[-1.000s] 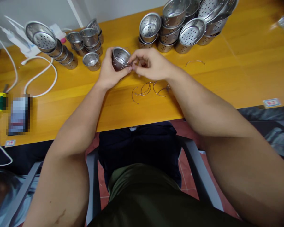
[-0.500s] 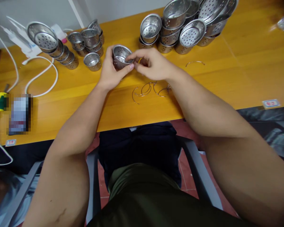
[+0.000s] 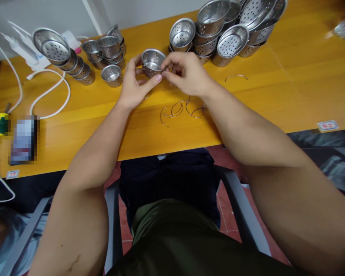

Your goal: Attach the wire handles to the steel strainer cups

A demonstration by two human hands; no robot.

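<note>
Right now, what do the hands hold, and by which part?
The left hand grips a small metal cup by its side; the right hand pinches its rim.

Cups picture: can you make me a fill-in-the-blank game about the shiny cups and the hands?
The stacked cups are full of little round ____. The loose wires lie ____ the person's two arms. The cable is coloured ____. The left hand and the right hand both touch one cup, so the number of hands on it is ____.
Missing words: holes, between, white, two.
</note>
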